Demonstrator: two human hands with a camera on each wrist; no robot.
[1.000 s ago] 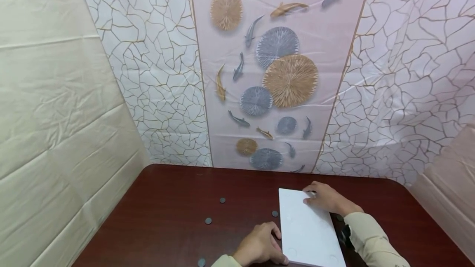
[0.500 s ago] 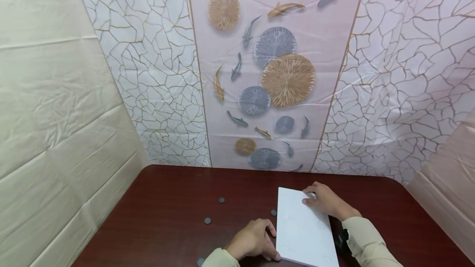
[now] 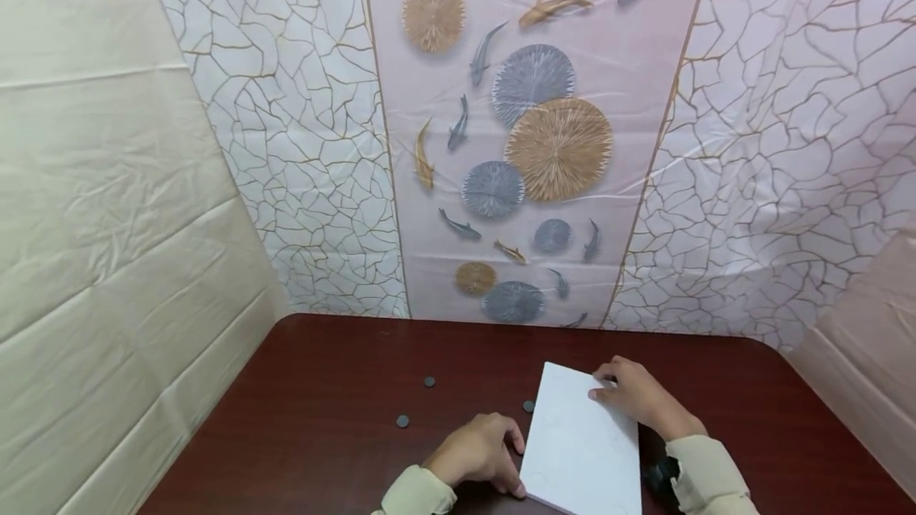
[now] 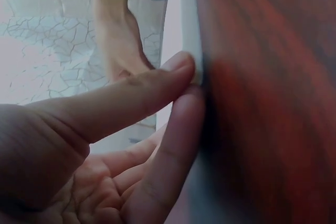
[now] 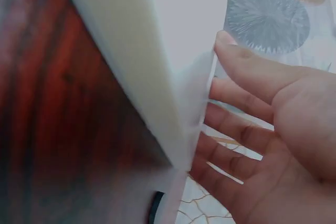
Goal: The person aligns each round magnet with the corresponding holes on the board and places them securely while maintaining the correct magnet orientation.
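Note:
A flat white rectangular board [image 3: 583, 443], with faint round marks near its corners, lies slanted at the right front of the table. My left hand [image 3: 481, 451] grips its near left corner. In the left wrist view the thumb [image 4: 181, 64] and index finger [image 4: 186, 111] come together at the board's edge. Along the far right edge, my right hand [image 3: 637, 396] holds on with the thumb over the top face. The right wrist view shows that thumb [image 5: 226, 43] at the edge and the other fingers [image 5: 231, 114] spread along it.
Small dark round discs lie on the dark red-brown table [image 3: 329, 380]: one disc [image 3: 528, 405] close to the board's left edge, another disc [image 3: 429, 381] farther back, a third disc [image 3: 402, 421] to the left. Patterned cloth [image 3: 529, 181] hangs behind the table.
The board's near end has swung left, so it now lies slanted. My left hand has moved left with its corner. A disc at the lower left is no longer visible by my left sleeve.

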